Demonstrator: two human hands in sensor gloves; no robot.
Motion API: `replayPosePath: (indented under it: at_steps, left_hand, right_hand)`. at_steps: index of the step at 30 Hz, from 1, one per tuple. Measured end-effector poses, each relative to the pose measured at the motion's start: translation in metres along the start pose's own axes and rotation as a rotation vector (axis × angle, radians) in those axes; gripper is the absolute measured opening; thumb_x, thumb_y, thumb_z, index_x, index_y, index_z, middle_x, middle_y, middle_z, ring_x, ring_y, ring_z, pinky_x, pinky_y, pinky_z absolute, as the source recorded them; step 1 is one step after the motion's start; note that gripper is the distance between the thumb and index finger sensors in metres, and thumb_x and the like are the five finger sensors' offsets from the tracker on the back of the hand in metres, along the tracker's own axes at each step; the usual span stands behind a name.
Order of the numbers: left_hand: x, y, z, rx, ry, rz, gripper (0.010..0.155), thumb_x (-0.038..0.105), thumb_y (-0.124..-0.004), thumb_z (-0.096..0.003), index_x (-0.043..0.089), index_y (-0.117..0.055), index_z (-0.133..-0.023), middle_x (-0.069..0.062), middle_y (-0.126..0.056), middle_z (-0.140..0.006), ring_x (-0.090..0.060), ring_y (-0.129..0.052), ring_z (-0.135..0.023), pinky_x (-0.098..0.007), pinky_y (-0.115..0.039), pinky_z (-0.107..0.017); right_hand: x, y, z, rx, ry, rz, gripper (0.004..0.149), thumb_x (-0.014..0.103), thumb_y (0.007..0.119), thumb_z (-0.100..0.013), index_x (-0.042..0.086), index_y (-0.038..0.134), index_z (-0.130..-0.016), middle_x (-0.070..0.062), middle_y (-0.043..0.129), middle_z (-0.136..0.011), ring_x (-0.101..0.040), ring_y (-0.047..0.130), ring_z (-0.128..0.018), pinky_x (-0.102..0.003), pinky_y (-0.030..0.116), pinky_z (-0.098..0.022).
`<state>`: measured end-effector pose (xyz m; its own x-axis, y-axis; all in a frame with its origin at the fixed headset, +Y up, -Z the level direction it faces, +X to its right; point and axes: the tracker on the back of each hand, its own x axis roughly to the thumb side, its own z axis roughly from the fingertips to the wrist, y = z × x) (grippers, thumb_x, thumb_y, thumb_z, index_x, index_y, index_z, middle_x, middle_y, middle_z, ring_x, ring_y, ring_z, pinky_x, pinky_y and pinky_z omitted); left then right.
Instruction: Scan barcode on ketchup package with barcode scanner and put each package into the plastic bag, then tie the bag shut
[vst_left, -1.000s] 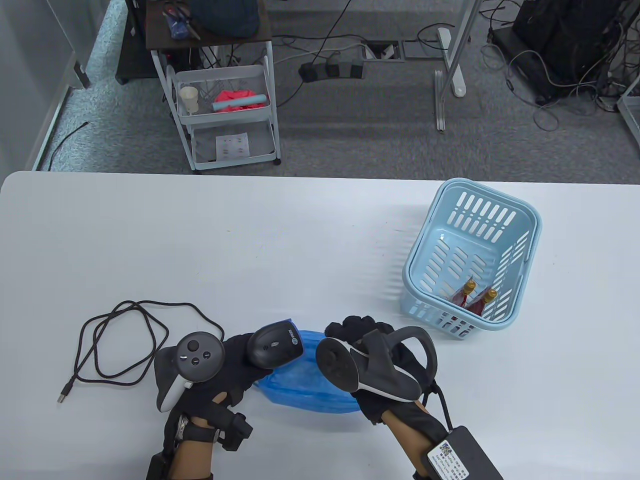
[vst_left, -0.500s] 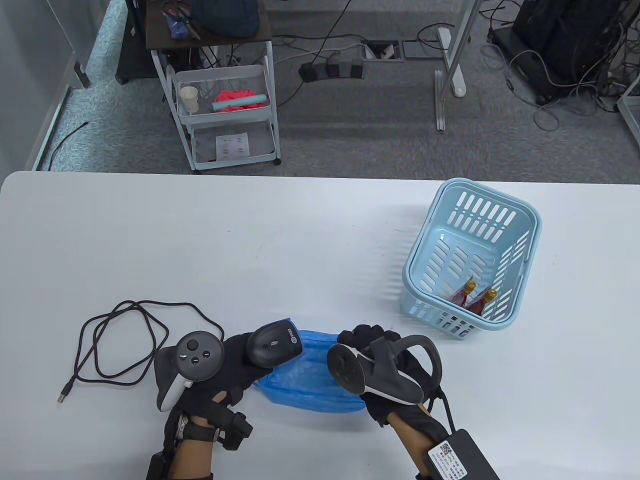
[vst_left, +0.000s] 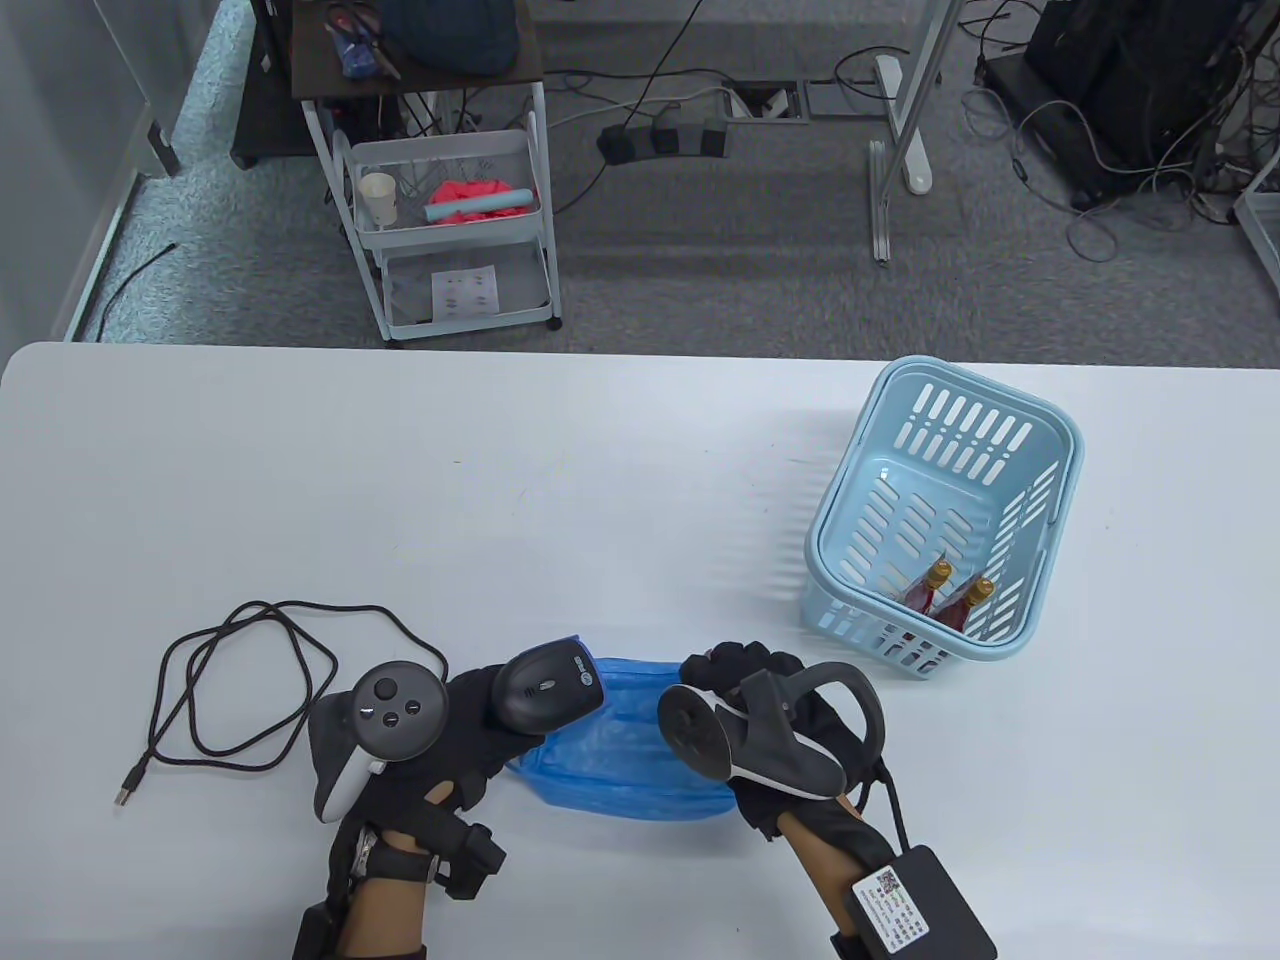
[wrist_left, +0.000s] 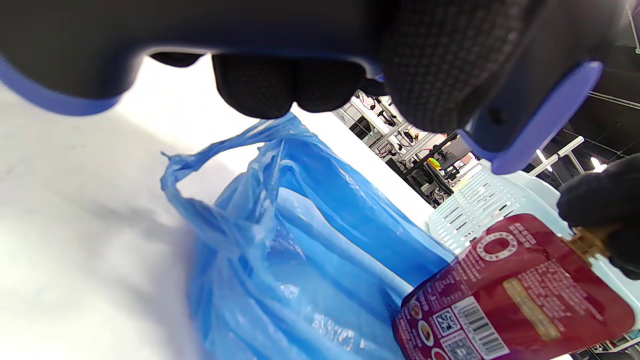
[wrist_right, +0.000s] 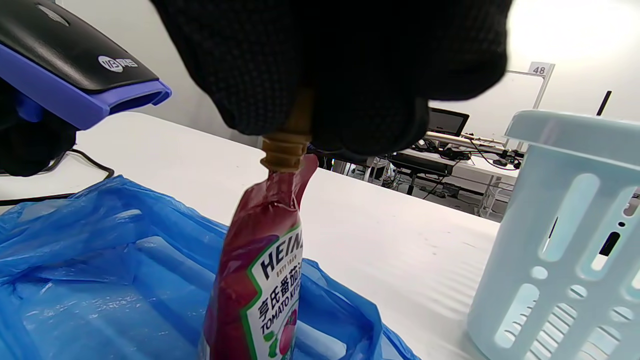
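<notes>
We grip the barcode scanner (vst_left: 548, 690) in our left hand (vst_left: 455, 735). Our right hand (vst_left: 760, 690) pinches the ketchup package (wrist_right: 260, 285) by its spout, above the plastic bag (vst_left: 620, 760). Risk: a tilted pouch hides its barcode, or the limp bag mouth closes.

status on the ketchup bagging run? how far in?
Early. In hand: the right hand pinches one ketchup pouch by its spout above the blue plastic bag, barcode side towards the scanner that the left hand grips. No pouch visibly bagged yet. Left: bag this one, scan and bag the two pouches in the basket, then tie the bag, which lies untied.
</notes>
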<state>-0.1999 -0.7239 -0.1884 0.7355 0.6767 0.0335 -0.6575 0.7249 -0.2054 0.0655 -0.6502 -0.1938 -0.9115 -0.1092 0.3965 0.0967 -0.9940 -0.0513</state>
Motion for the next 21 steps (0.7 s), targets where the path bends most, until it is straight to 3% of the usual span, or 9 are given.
replayPosePath:
  at_steps: [11, 21]
  left_hand:
    - [-0.0001, 0.0001, 0.0, 0.001, -0.001, -0.004, 0.049, 0.048, -0.09, -0.042, 0.031, -0.084, -0.087, 0.004, -0.089, -0.085, -0.029, -0.096, -0.074, -0.05, -0.077, -0.062]
    - [0.0002, 0.0, 0.0, 0.002, 0.0, -0.01, 0.049, 0.047, -0.091, -0.0421, 0.031, -0.084, -0.087, 0.004, -0.09, -0.085, -0.029, -0.097, -0.074, -0.05, -0.077, -0.062]
  right_hand:
    - [-0.0057, 0.0002, -0.0034, 0.006, -0.003, 0.001, 0.041, 0.021, 0.088, -0.045, 0.017, 0.086, -0.085, -0.011, 0.09, -0.083, -0.029, 0.094, -0.063, -0.042, 0.084, -0.045]
    - [-0.0066, 0.0, -0.0048, 0.091, 0.006, -0.025, 0.045, 0.024, 0.084, -0.048, 0.017, 0.08, -0.092, -0.013, 0.084, -0.09, -0.033, 0.09, -0.07, -0.046, 0.079, -0.049]
